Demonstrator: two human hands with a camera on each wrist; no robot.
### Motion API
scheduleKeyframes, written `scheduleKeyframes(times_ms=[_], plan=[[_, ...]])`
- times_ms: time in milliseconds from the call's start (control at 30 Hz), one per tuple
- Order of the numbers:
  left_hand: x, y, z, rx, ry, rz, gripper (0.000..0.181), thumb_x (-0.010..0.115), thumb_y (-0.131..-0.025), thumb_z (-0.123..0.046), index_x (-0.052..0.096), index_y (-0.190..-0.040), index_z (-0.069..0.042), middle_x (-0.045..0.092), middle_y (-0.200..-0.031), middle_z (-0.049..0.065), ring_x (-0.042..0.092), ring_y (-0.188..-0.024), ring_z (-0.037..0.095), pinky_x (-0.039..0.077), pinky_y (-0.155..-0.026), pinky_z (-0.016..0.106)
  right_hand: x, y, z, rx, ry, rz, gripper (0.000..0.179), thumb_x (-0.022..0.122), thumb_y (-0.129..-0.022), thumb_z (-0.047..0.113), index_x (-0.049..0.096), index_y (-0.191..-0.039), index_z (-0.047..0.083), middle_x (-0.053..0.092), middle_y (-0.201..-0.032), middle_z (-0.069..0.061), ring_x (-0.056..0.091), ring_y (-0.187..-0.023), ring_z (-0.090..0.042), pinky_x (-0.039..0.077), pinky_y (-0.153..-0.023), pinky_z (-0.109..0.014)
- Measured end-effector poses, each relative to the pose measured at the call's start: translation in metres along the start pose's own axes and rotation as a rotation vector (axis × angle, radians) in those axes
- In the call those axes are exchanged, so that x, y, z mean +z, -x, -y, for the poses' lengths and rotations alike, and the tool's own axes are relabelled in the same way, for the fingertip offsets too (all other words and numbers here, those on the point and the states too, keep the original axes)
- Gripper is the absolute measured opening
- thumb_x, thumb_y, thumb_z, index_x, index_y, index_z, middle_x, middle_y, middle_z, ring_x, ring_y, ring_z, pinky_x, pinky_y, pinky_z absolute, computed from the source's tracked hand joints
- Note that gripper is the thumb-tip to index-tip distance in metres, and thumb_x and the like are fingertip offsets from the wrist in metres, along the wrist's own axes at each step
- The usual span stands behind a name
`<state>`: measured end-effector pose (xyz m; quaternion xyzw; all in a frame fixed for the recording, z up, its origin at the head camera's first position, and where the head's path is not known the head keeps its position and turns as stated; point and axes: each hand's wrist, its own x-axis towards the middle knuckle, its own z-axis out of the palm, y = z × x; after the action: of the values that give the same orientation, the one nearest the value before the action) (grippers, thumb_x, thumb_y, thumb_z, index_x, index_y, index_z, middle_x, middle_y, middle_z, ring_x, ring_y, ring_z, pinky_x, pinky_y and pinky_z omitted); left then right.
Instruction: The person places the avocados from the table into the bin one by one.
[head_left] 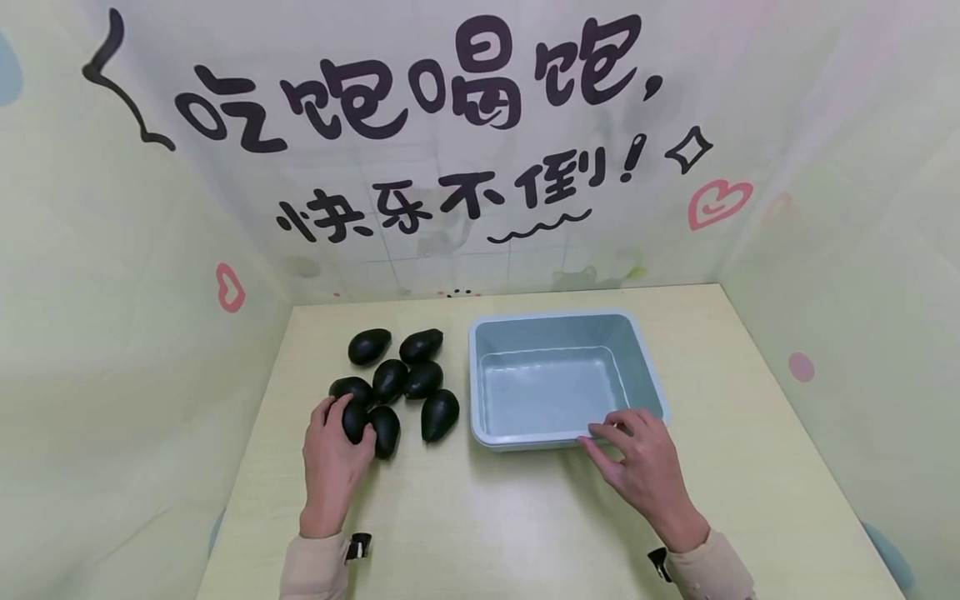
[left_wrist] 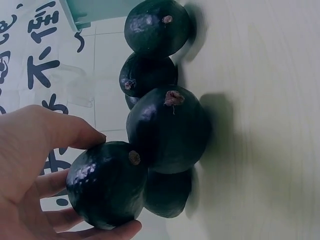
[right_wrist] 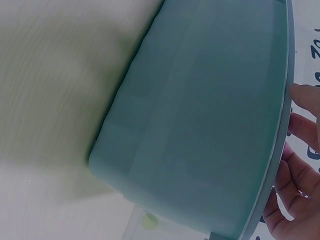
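My left hand has its thumb and fingers curled round a dark green avocado at the near end of a cluster. Beside it, another avocado sits close to my thumb. Several more avocados, among them one on the right and one at the back, lie on the table. A pale blue plastic tub stands right of them with nothing in it. At its near right rim, my right hand holds the edge between thumb and fingers. Some fingertips there are hidden.
The light wood-grain table carries the avocados on the left and the tub right of centre. A printed cloth with black lettering rises behind the table, and cloth walls flank both sides.
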<state>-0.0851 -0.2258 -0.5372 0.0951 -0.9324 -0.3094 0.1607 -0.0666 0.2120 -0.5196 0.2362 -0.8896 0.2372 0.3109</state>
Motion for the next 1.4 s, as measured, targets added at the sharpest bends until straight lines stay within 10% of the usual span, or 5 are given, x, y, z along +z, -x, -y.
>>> scheduleKeyframes(times_ms=[1400], plan=[[-0.014, 0.002, -0.014, 0.080, 0.035, -0.082, 0.052, 0.075, -0.088, -0.009, 0.065, -0.138, 0.001, 0.055, -0.146, 0.031, 0.058, -0.125, 0.056, 0.048, -0.098, 0.071, 0.001, 0.001, 0.000, -0.002, 0.008, -0.011, 0.054, 0.057, -0.106, 0.052, 0.083, -0.085, 0.010, 0.069, -0.086, -0.007, 0.061, -0.079, -0.027, 0.051, -0.072, -0.044]])
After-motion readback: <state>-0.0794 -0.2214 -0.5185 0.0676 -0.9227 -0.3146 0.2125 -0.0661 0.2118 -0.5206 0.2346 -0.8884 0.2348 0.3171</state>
